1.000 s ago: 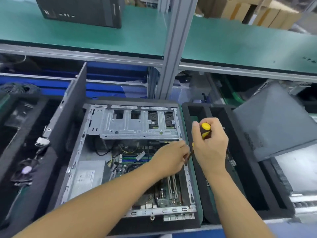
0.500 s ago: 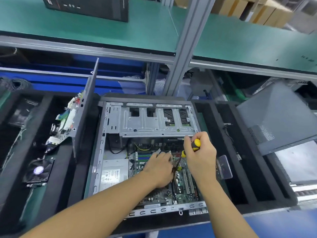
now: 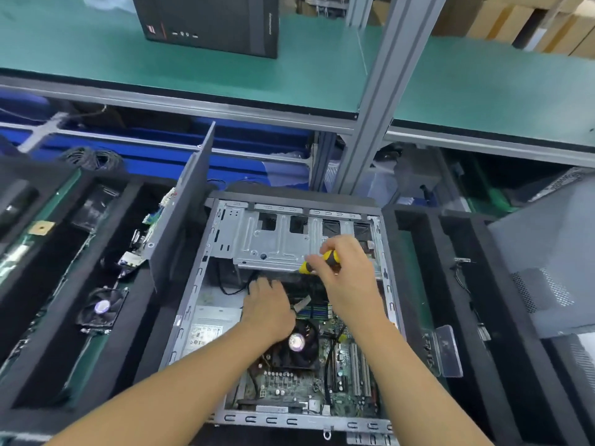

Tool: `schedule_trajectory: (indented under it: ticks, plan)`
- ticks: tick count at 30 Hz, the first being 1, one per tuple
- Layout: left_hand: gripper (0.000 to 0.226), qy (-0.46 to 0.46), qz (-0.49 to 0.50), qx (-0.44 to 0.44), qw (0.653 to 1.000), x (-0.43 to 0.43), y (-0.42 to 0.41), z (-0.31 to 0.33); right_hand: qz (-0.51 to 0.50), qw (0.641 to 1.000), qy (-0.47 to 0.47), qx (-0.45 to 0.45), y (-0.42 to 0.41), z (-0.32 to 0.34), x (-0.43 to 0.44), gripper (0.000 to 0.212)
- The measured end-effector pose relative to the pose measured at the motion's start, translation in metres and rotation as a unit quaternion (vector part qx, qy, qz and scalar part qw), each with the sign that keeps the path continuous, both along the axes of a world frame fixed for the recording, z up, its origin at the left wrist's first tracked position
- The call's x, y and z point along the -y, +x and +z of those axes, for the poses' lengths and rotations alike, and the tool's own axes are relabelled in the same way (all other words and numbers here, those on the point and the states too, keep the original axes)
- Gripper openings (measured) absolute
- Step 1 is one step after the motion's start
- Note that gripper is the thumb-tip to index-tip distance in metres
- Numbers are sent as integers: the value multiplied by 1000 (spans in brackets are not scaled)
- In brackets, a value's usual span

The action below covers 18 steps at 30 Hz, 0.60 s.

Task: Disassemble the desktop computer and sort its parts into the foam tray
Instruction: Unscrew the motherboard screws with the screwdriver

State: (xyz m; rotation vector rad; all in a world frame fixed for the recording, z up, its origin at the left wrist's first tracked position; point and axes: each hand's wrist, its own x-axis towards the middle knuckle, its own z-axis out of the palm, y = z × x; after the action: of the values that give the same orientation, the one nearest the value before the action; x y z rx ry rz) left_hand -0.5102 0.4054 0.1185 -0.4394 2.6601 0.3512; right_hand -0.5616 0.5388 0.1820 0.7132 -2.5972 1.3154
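Note:
An open desktop computer case (image 3: 193, 304) lies flat in front of me, with its motherboard (image 3: 289, 381), CPU fan (image 3: 297, 344), power supply (image 3: 212, 326) and silver drive cage (image 3: 273, 239) exposed. My right hand (image 3: 347, 272) grips a yellow-and-black screwdriver (image 3: 322, 260) over the cage's near edge. My left hand (image 3: 269, 307) reaches down into the case beside the cables and memory slots; its fingertips are hidden. Black foam trays lie on the left (image 3: 145, 333) and right (image 3: 502, 365).
The left tray holds a fan (image 3: 101, 309), circuit boards (image 3: 141, 246) and an upright grey side panel (image 3: 180, 214). A clear plastic part (image 3: 446, 350) lies in the right tray, and a grey cover (image 3: 553, 252) leans at far right. Another computer tower (image 3: 209, 24) stands on the green shelf.
Both hands have moved from the case's right edge to its middle, near the drive cage. My view has shifted, so the case sits more central and the CPU fan shows.

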Motion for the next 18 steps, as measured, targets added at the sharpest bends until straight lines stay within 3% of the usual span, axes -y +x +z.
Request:
schedule_trajectory:
  ticks: [2, 5, 11, 16, 18]
  plan:
    - [71, -13, 13, 65, 998, -6, -6, 2, 26, 999, 29, 12, -5, -6, 2, 22]
    - [73, -32, 4, 140, 990, -15, -10, 3, 38, 999, 38, 7, -9, -15, -1, 25]
    - [54, -80, -83, 212, 971, -25, -1, 10, 67, 995, 69, 24, -12, -26, -3, 21]
    - [41, -47, -99, 216, 970, -9, -6, 28, 62, 996, 53, 41, -9, -27, -2, 20]
    - [28, -80, -148, 209, 963, 3, -12, 41, 48, 997, 34, 50, -9, -25, -2, 21]
